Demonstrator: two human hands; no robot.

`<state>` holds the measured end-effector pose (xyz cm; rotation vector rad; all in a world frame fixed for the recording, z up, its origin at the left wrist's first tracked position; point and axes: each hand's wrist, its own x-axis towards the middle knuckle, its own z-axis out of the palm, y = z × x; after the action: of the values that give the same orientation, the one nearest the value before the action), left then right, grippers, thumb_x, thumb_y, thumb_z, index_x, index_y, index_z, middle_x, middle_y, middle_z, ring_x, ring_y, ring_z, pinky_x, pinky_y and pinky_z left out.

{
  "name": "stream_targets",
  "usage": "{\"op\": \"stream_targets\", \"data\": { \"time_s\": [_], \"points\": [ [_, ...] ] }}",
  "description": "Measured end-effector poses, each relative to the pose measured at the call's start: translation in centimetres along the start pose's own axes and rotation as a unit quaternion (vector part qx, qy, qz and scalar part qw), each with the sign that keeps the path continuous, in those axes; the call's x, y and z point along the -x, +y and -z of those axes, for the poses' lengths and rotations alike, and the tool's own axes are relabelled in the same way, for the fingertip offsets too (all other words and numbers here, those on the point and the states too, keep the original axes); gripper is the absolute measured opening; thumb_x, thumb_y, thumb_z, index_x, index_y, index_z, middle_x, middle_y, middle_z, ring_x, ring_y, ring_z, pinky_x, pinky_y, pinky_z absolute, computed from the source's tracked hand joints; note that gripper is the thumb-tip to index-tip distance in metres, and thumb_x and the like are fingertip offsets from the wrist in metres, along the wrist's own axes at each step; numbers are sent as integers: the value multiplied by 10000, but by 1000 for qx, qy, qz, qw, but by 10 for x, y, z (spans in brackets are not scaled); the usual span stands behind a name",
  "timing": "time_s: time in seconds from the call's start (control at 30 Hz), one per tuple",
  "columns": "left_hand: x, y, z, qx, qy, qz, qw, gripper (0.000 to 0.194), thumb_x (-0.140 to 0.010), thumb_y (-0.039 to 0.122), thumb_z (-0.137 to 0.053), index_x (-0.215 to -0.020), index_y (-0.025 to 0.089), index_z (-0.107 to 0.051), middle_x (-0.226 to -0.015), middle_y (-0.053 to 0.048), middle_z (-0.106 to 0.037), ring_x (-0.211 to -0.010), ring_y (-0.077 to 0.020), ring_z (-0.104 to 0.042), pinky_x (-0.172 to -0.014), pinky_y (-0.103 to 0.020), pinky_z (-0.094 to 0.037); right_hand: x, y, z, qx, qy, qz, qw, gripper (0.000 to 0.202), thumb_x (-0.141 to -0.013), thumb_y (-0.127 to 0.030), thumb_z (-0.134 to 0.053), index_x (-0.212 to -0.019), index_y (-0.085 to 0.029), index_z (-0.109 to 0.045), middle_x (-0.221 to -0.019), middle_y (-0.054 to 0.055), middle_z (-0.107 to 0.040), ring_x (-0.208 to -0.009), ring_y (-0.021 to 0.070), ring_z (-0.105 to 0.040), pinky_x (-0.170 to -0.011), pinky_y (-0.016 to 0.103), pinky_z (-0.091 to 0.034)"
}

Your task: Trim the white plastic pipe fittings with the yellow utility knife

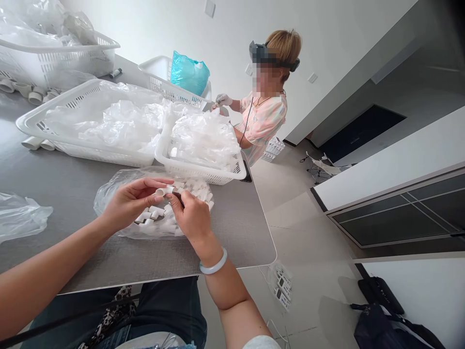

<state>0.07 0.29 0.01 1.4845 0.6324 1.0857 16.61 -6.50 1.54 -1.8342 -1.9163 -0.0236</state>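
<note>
My nearly closed hands (pixel 131 201) (pixel 194 218) pinch a white tubular plastic fitting (pixel 164 192); slack fingertips could drop it toward six o'clock.

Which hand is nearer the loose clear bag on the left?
Left. The left hand, at the white fitting, is to the right of the loose clear bag; the right hand is farther right.

Gray tbl (pixel 240 228) w/ white plastic baskets (pixel 98 150), bags (pixel 22 218)

White plastic pipe fittings (pixel 155 212): smooth
Clear plastic bag (pixel 109 191): glossy, wrinkled
Grey tabletop (pixel 240 223): matt, fine-textured
</note>
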Motion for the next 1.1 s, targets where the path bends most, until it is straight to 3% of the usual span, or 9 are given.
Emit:
{"op": "stream_targets", "data": {
  "time_s": [0.27, 0.5, 0.87, 1.1],
  "points": [
    [0, 0, -4, 45, -3, 53, 998, 302, -784, 528, -794, -931, 270, -744, -1051, -48, -777, -912, -247, -749, -798, -352, -660, -1, 6, -2, 10, 27, -1, 1000, 484, -1049, -550, -393, -785, -187, -576, -682, 0, -643, -599, 107, -609, -502, 211, -263],
    [-1, 4, -7, 43, 14, 61, 997, 373, -721, 549, -830, -894, 228, -752, -814, -40, -737, -643, -173, -678, -587, -289, -631, -3, 8, -6, 14, 5, 38, 999, 489, -1040, -582, -393, -832, -181, -580, -727, 3, -633, -644, 111, -605, -517, 204, -279],
    [-1, -1, -3, 18, 5, 18, 1000, 299, -786, 498, -787, -946, 248, -748, -677, -25, -695, -551, -184, -618, -490, -312, -556, -3, 11, -11, 52, 83, 65, 993, 463, -988, -569, -536, -726, -189, -564, -598, -28, -550, -531, 103, -554, -464, 208, -275],
    [0, -2, 0, -8, 2, 7, 1000, 276, -807, 456, -777, -984, 245, -754, -638, -5, -669, -513, -180, -575, -469, -310, -530, -2, 7, -5, 77, 78, 103, 989, 445, -1027, -483, -510, -681, -206, -553, -575, -31, -553, -540, 103, -583, -492, 215, -296]
  ]
}}
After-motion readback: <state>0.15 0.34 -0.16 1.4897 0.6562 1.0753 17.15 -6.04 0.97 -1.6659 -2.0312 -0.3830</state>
